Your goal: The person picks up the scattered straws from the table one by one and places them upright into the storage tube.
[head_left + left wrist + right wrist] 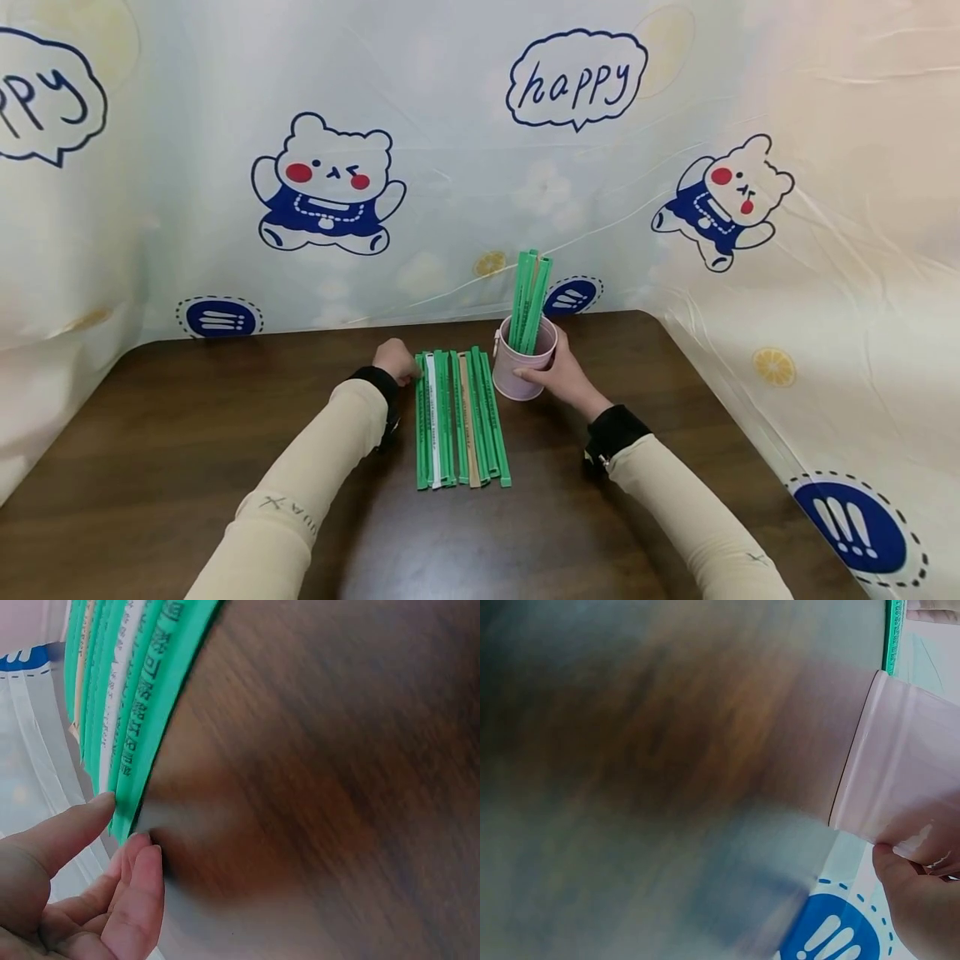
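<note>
Long, thin sticks (445, 417) lie side by side in a row on the brown worktop (187, 433) — most are green, w/ small dark print. A white stick (432, 417) is on the row's 9 o'clock side & a tan stick (468, 417) is on its 3 o'clock side.

The left hand (395, 361) is at the row's 10 o'clock corner. Its thumb & fingers pinch the far tip of the end stick (420, 425), a green one.

The pink cup (517, 379) stands upright at 2 o'clock from the row, just beside it. More green sticks (538, 304) poke up out of it, tops well above the rim. The right hand (566, 379) holds the cup from about 4 o'clock — thumb in front, fingers bent round the far side.

Both arms have cream sleeves (322, 462) w/ black bands (617, 429) at the wrists. Past the worktop, at 12 o'clock, hangs a pale cloth (465, 192). From the row, its bears (326, 212) are at 11 & 2 o'clock; the word "happy" (577, 82) is approx. 1 o'clock.
</note>
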Tool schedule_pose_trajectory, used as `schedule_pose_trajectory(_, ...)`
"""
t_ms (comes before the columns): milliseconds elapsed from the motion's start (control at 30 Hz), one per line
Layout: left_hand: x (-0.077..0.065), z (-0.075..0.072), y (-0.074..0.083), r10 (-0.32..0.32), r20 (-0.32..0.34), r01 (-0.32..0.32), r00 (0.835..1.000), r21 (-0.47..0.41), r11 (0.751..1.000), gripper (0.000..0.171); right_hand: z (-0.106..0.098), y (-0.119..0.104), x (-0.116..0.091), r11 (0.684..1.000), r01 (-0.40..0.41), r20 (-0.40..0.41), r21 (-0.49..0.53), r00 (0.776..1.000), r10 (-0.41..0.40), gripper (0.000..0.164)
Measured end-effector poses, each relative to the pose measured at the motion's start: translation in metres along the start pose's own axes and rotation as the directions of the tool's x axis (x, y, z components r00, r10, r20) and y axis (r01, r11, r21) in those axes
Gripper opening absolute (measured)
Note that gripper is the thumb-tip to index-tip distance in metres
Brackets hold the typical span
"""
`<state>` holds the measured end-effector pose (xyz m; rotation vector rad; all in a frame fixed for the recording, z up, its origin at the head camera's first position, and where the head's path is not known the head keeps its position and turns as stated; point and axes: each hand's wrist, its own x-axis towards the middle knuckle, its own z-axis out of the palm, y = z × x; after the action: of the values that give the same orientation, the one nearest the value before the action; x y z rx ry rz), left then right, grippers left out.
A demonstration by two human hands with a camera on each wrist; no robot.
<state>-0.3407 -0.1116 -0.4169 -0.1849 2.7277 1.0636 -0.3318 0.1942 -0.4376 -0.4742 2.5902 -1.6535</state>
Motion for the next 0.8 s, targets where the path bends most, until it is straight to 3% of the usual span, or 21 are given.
schedule_pose_trajectory(267,0.0,0.002,0.003,-0.003,-0.035,0.003,0.999,-0.006,1.0,0.022,-0.006,-0.043,-0.015,1.0,-0.004,0.028,-0.003,1.0,0.004,0.099)
schedule_pose_trajectory(467,0.003,0.004,-0.002,-0.019,-0.044,0.017,0.999,-0.051,0.999,0.018,-0.004,-0.042,-0.017,1.0,-0.008,0.026,0.004,1.0,0.008,0.099)
schedule_pose_trajectory(600,0.001,0.003,-0.004,-0.036,-0.022,0.033,0.999,-0.145,0.989,0.012,-0.004,-0.041,-0.017,1.0,-0.018,0.028,0.008,0.999,0.018,0.099)
schedule_pose_trajectory(800,0.001,-0.002,-0.01,-0.093,0.052,0.104,0.994,-0.316,0.943,0.042,-0.005,-0.039,-0.017,1.0,-0.03,0.035,0.008,0.999,0.029,0.099)
